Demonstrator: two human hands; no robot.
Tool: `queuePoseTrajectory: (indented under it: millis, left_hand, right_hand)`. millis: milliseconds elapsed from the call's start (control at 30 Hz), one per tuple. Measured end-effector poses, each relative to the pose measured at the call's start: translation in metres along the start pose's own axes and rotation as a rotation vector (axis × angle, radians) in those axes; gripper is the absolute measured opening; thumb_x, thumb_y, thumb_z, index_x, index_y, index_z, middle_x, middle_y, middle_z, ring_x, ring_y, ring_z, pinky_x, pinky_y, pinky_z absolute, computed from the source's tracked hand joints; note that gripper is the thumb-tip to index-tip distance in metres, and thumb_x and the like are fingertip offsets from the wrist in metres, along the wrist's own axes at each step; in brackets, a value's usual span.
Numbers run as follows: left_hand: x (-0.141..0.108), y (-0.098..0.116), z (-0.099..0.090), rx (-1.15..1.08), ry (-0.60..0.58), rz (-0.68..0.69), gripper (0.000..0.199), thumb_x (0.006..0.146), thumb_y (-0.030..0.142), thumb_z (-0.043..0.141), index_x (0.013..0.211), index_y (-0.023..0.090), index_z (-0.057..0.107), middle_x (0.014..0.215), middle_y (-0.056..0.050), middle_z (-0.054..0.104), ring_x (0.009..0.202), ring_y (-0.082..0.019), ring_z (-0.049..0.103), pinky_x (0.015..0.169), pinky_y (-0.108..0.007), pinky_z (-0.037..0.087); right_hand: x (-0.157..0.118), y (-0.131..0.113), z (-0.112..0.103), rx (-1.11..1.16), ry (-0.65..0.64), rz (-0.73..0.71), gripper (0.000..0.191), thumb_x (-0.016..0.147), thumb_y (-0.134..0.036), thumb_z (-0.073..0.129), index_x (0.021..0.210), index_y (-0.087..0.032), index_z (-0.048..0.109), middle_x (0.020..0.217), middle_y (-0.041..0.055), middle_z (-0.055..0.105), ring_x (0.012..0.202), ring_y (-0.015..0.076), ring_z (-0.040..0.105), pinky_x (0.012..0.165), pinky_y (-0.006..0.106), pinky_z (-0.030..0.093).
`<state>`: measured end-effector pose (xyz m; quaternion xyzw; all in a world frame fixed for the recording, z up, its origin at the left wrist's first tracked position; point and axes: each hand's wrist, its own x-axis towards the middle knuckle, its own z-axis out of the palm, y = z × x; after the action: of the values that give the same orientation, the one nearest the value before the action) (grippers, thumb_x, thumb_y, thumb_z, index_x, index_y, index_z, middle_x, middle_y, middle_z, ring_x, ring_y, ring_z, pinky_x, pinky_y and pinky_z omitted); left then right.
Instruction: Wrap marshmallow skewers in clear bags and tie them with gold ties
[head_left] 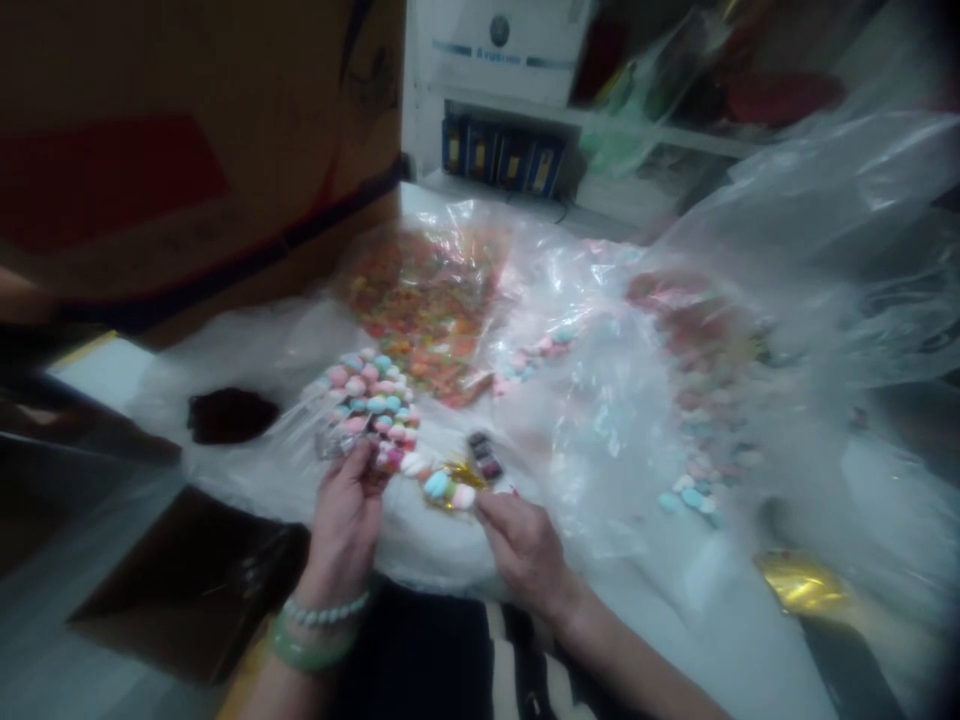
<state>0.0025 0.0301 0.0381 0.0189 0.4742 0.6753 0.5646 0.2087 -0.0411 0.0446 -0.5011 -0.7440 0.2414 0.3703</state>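
My left hand is closed, thumb and fingers together, beside a heap of pink, blue and white marshmallow-like candies. A shiny clear wrapper shows at its fingertips; what it grips is blurred. My right hand pinches the end of a short row of pastel candies, at a pink and white piece. Gold strips lie just behind that row. A small dark packet is near the right fingertips. All of this is over a sheet of clear plastic.
Orange and green candies lie behind on the plastic. More pastel candies are to the right, under crumpled film. A gold packet sits at the right front. A large cardboard box stands back left, white shelves behind.
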Motion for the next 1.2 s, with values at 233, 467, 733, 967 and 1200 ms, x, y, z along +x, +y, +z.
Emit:
queuePoseTrajectory:
  millis: [233,467,733,967,1200]
  left_hand:
    - [-0.002,0.000,0.000,0.031,0.036,-0.061,0.007,0.083,0.010,0.068,0.088,0.014,0.071,0.076,-0.004,0.073,0.061,-0.014,0.069,0.062,-0.027,0.061]
    - [-0.001,-0.001,0.001,0.141,-0.022,-0.131,0.007,0.082,0.007,0.068,0.086,0.012,0.072,0.074,-0.005,0.073,0.057,-0.013,0.066,0.051,-0.022,0.057]
    - [0.000,-0.008,0.000,0.117,-0.019,-0.044,0.008,0.076,0.010,0.075,0.082,0.014,0.072,0.079,-0.004,0.073,0.065,-0.013,0.068,0.059,-0.022,0.058]
    - [-0.006,-0.017,0.001,0.193,-0.070,0.016,0.023,0.067,0.019,0.084,0.086,0.014,0.072,0.083,-0.005,0.074,0.072,-0.016,0.069,0.061,-0.024,0.058]
    - [-0.005,-0.017,0.000,0.305,-0.027,-0.017,0.024,0.060,0.019,0.087,0.078,0.013,0.072,0.073,-0.003,0.071,0.062,-0.014,0.066,0.054,-0.024,0.056]
  right_hand:
    - [0.003,0.004,-0.001,0.071,-0.057,0.023,0.029,0.096,-0.019,0.045,0.080,-0.020,0.069,0.071,0.0049,0.067,0.064,0.0168,0.060,0.065,0.027,0.046]
    - [0.006,0.009,0.002,0.175,-0.080,0.117,0.029,0.094,-0.023,0.047,0.084,-0.023,0.074,0.074,0.0050,0.070,0.068,0.0188,0.061,0.068,0.029,0.048]
    - [0.000,0.017,0.007,0.160,-0.104,0.119,0.032,0.094,-0.022,0.044,0.084,-0.022,0.075,0.077,0.0067,0.071,0.069,0.0200,0.062,0.069,0.030,0.048]
    - [-0.001,0.021,0.015,0.259,-0.092,0.289,0.027,0.091,-0.028,0.050,0.085,-0.024,0.076,0.077,0.0046,0.070,0.074,0.0201,0.062,0.071,0.029,0.048]
    - [0.006,0.024,0.014,0.631,-0.204,0.589,0.014,0.074,-0.032,0.063,0.068,-0.021,0.069,0.059,-0.0014,0.053,0.058,0.0140,0.047,0.058,0.027,0.039]
